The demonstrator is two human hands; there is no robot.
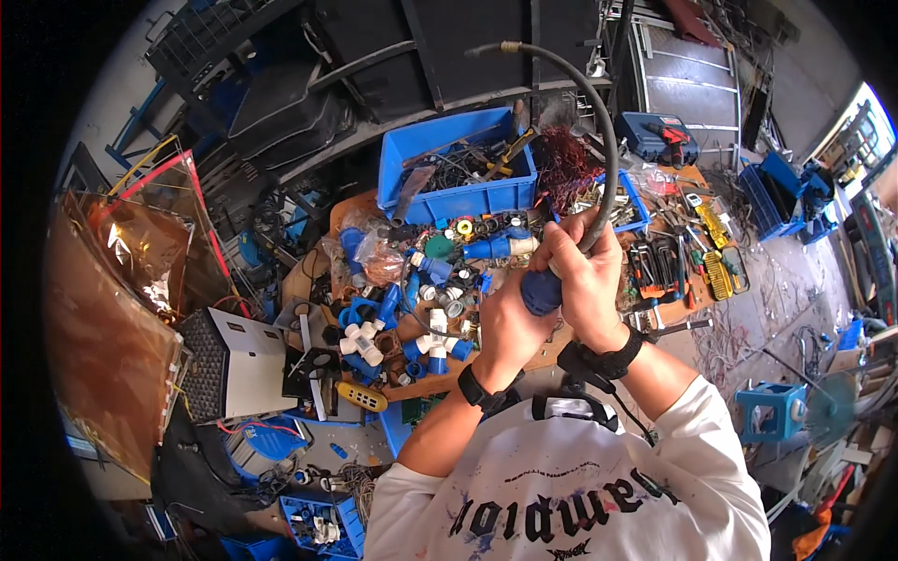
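- Both hands are up over a really cluttered workbench (pixel 561 351), working on a blue plug (pixel 540 292) with a thick grey cable (pixel 605 140) coming out of it.
- Left hand (pixel 510 323) is wrapped around the lower side of the plug, fingers curled snug on it.
- Right hand (pixel 585 266) is clamped tight where the cable meets the plug, fingers closed all the way round.
- The cable arcs up and over, ending in a bare metal tip at the top.
- Right behind the hands: a blue bin (pixel 458 178) full of tools, plus a tangle of copper wire (pixel 566 159).
- To the left there's a heap of blue and white connectors (pixel 412 309).
- A red-and-black drill (pixel 669 138) sits in its case further back on the right.
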